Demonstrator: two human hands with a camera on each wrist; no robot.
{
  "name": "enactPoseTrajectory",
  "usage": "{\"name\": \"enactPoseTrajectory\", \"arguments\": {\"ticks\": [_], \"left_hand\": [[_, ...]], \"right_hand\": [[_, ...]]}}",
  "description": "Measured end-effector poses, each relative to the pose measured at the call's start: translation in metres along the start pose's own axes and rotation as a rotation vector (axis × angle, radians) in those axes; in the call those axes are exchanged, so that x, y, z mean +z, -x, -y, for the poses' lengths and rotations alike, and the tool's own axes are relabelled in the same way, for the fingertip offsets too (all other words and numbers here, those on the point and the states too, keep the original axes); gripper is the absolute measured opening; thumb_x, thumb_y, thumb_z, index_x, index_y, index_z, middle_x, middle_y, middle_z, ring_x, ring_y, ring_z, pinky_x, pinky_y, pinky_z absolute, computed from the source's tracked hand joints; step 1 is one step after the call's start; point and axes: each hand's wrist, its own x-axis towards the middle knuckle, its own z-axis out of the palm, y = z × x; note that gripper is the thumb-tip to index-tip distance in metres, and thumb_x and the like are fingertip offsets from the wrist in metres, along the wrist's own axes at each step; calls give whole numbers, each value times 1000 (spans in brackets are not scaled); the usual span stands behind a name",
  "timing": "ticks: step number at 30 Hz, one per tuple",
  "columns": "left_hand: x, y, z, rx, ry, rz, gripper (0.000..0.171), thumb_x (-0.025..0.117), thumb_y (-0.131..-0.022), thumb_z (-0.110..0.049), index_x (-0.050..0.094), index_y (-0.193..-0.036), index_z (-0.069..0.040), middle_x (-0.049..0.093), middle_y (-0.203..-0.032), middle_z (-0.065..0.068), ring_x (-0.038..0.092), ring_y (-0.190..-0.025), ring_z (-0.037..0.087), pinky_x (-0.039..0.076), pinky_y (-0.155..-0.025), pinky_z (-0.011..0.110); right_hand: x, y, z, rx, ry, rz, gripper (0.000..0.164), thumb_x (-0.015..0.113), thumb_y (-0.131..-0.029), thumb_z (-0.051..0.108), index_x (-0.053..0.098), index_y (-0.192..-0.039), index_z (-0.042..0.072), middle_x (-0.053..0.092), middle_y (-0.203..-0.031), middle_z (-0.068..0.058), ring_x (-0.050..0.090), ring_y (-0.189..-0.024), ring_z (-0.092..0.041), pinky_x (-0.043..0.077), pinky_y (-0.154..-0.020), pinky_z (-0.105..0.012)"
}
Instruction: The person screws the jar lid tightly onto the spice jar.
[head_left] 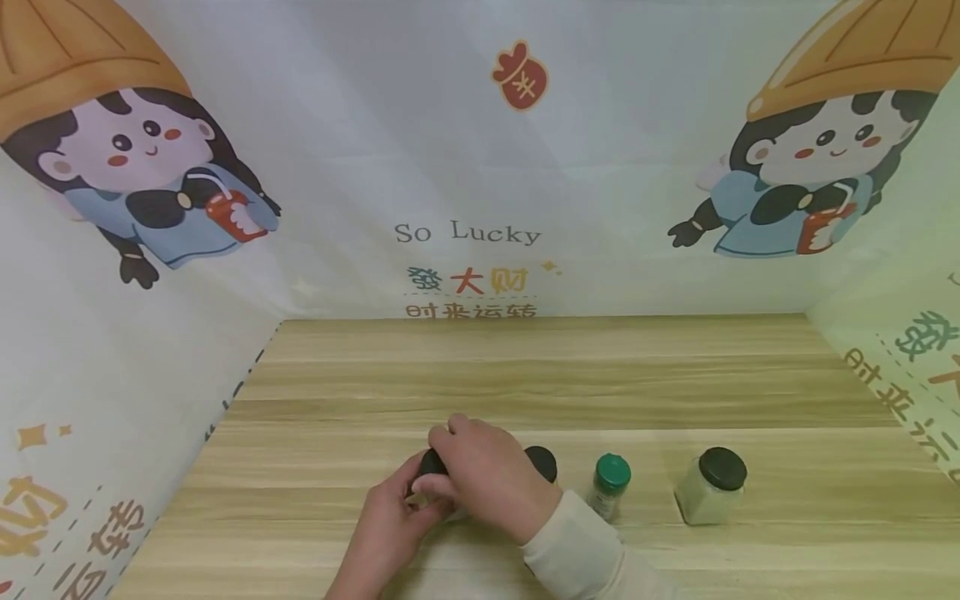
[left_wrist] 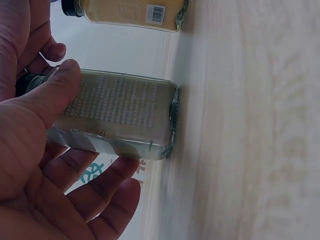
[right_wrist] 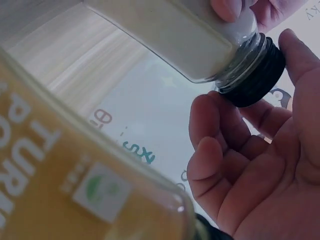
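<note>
A square glass jar (left_wrist: 115,107) with pale contents and rows of small print stands on the wooden table. My left hand (head_left: 387,521) grips it, thumb on one face and fingers on the opposite side. At the jar's top is a black lid (right_wrist: 255,75), its edge against the glass neck. My right hand (head_left: 487,475) holds this lid between thumb and fingers, and from above it covers much of the jar. Close by my right hand stands a jar of yellow turmeric powder (right_wrist: 95,155), mostly hidden in the head view except for its black cap (head_left: 542,463).
To the right stand a small green-capped bottle (head_left: 611,483) and a square jar of pale contents with a black lid (head_left: 711,492). Printed cloth walls (head_left: 637,275) border the wooden table (head_left: 555,375) at the back and both sides.
</note>
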Motion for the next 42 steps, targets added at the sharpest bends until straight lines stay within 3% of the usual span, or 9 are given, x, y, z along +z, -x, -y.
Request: {"name": "enactPoseTrajectory", "arguments": {"ticks": [4, 7, 11, 16, 22, 27, 33, 36, 42], "left_hand": [[0, 0, 0, -2, 3, 1, 48, 79, -86, -29, 63, -131, -21, 69, -119, 3, 62, -97, 17, 54, -75, 32], [-1, 0, -1, -5, 9, 15, 50, 78, -87, -27, 61, -133, -20, 69, -120, 6, 64, -100, 22, 55, -79, 37], [-2, 1, -2, -8, 6, 24, 47, 76, -88, -16, 61, -132, -12, 67, -123, 12, 63, -111, 34, 56, -82, 42], [-2, 2, -4, -42, 9, 24, 47, 78, -87, -26, 63, -129, -12, 66, -125, 10, 63, -111, 32, 56, -79, 40], [-2, 2, -3, -8, 23, 19, 49, 76, -89, -26, 60, -135, -18, 65, -127, 12, 62, -113, 33, 56, -83, 42], [-1, 2, -2, 15, 34, 13, 48, 76, -90, -24, 61, -134, -17, 65, -127, 12, 61, -116, 33, 56, -83, 44], [-1, 1, -2, 2, 40, 13, 49, 78, -88, -26, 62, -134, -19, 67, -124, 9, 60, -117, 29, 56, -84, 42], [-1, 0, -2, 6, 37, 20, 50, 77, -88, -23, 60, -135, -15, 66, -124, 13, 61, -114, 33, 56, -84, 43], [0, 1, -2, -28, 9, 15, 44, 76, -88, -16, 62, -129, -8, 66, -124, 14, 63, -111, 36, 57, -78, 38]], "right_hand": [[1, 0, 1, 13, -6, -9, 44, 62, -89, 57, 60, -92, 13, 49, -78, 4, 47, -66, -10, 40, -54, -23], [-1, 0, 0, -29, -29, -9, 45, 64, -90, 57, 63, -100, 13, 51, -85, 3, 48, -75, -12, 42, -59, -23], [-5, 2, -2, -159, -83, 25, 27, 70, -93, 33, 67, -113, 17, 55, -100, 2, 48, -86, -12, 44, -70, -21], [-9, 3, -4, -214, -73, 69, 32, 67, -90, 9, 68, -121, 19, 59, -105, 2, 53, -89, -12, 47, -77, -20], [-8, 0, -1, -99, -51, 65, 19, 70, -94, 23, 68, -109, 13, 51, -87, 3, 47, -71, -8, 41, -61, -18], [-3, -1, 2, 8, -17, 35, 34, 71, -91, 44, 62, -98, 12, 48, -80, 2, 45, -64, -9, 41, -55, -21], [0, 1, 1, 39, -12, 11, 43, 71, -87, 54, 61, -97, 13, 49, -79, 3, 46, -64, -10, 41, -55, -23], [-4, 3, 1, 14, -36, 14, 44, 72, -87, 50, 64, -107, 13, 53, -87, 1, 50, -72, -12, 44, -59, -24], [-10, 4, 1, -184, -58, 37, 33, 65, -89, 13, 65, -122, 17, 59, -123, -4, 57, -110, -20, 51, -90, -29]]}}
